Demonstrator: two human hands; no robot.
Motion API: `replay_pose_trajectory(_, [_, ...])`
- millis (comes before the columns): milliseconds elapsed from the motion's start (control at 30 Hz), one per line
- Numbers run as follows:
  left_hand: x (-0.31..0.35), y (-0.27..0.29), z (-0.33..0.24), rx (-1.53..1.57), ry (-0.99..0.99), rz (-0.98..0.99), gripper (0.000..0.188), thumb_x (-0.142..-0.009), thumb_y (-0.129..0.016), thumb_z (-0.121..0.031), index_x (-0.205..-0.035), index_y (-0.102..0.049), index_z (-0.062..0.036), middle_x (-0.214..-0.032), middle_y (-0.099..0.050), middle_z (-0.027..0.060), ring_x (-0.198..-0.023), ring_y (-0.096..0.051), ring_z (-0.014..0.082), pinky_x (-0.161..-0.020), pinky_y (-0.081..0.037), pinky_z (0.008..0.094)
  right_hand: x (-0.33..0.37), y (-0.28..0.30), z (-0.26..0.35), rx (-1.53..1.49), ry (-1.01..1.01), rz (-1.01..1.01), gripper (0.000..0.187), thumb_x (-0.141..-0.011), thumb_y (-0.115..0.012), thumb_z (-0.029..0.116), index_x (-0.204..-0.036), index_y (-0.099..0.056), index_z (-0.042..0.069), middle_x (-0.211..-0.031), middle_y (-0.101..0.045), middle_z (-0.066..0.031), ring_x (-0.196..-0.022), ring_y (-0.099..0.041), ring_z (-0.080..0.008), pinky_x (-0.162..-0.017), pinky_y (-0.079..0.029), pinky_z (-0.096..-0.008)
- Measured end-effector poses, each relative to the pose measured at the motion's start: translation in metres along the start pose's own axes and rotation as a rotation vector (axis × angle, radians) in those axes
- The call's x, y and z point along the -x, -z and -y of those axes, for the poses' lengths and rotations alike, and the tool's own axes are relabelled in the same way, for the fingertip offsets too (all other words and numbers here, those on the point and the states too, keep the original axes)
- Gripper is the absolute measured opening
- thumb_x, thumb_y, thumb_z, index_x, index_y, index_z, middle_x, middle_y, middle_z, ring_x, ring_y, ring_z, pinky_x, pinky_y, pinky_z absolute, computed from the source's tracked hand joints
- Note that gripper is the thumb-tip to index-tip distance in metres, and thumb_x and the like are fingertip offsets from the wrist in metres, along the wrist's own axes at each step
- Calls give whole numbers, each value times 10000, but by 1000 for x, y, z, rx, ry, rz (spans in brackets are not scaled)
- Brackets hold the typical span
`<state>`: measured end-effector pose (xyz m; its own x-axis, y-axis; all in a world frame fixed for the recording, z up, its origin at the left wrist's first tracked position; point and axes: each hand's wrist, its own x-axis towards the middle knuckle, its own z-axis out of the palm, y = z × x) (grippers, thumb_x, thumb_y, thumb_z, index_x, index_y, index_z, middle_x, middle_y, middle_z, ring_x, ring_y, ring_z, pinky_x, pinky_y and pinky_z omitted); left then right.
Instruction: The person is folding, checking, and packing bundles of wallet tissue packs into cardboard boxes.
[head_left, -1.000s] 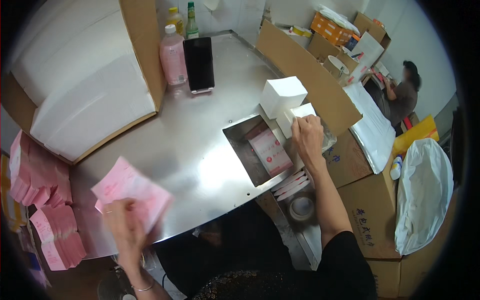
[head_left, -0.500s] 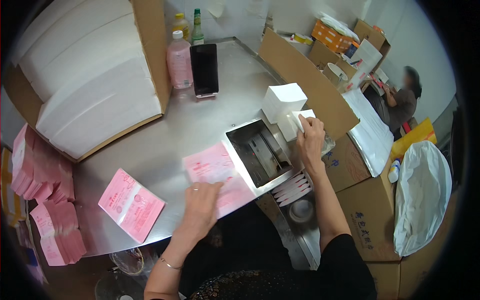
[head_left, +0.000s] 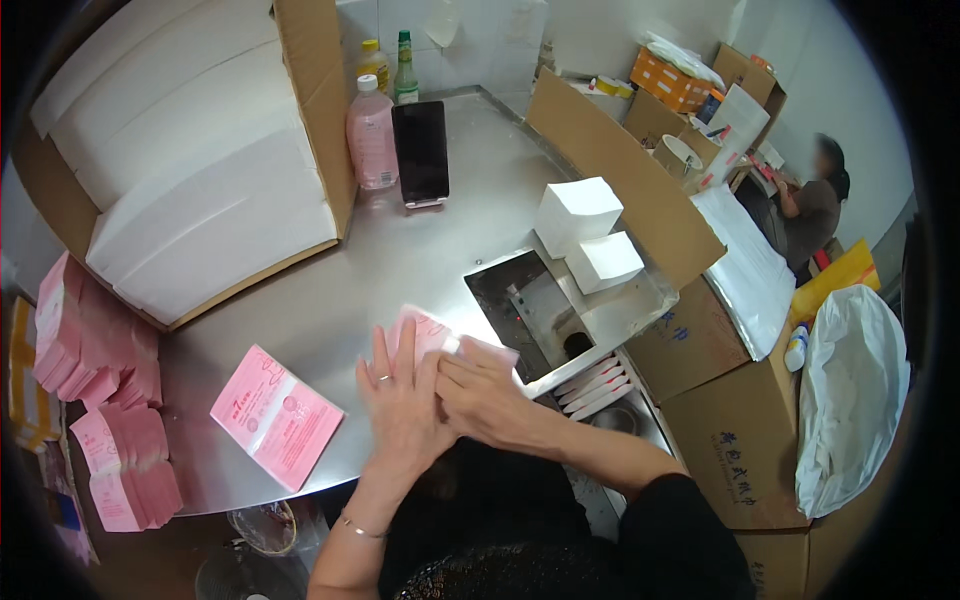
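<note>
Before me on the metal table lies a pink printed wrapper, mostly covered by my hands; something white shows near its middle. My left hand rests on its near left part, fingers stretched and spread. Beside it, touching, my right hand has its fingers bent round the wrapper's right part. Just right of the hands is a rectangular opening in the tabletop. Two stacks of white folded paper stand beyond that opening. A flat pile of pink printed wrappers with a pale band lies to the left.
A big open carton of white paper stands far left, above bundles of pink wrappers. A phone leans near a pink liquid bottle. Cartons and a white bag fill the right. Another person sits farther back.
My right hand has left the white paper stack and come to the wrapper beside my left hand. The wrapper now looks smaller, folded or gathered under both hands. My left fingers have spread.
</note>
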<state>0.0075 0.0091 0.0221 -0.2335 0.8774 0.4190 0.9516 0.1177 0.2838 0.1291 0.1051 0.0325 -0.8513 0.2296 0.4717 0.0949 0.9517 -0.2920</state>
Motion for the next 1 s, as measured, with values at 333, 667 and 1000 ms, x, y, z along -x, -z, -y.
replay_pose_trajectory(333, [-7, 12, -12, -75, -5, 126, 596, -805, -713, -482, -1254, -628, -99, -1119, -552, 170, -941, -502, 334, -786, -370, 469, 62, 76, -147, 759, -588, -341, 100, -874, -648, 145, -884, -679, 50, -895, -573, -107, -896, -552, -284, -802, -421, -456])
replay_pose_trajectory(667, [-1, -9, -6, 73, -161, 122, 501, -764, -744, -323, -1167, -637, -46, -1078, -552, 174, -967, -532, 317, -759, -407, 434, 63, 65, -121, 468, -406, -428, 348, -859, -581, -22, -1202, -630, -9, -1139, -651, -217, -1026, -623, -403, -900, -490, -470])
replay_pose_trajectory(1000, [-5, 17, -12, 220, -93, 88, 772, -698, -770, -173, -1403, -479, -59, -954, -530, 153, -861, -550, 336, -724, -440, 421, -7, -25, -56, 322, -234, 77, 294, -846, -612, 171, -1072, -654, -12, -1011, -631, -204, -976, -626, -356, -1052, -294, -728])
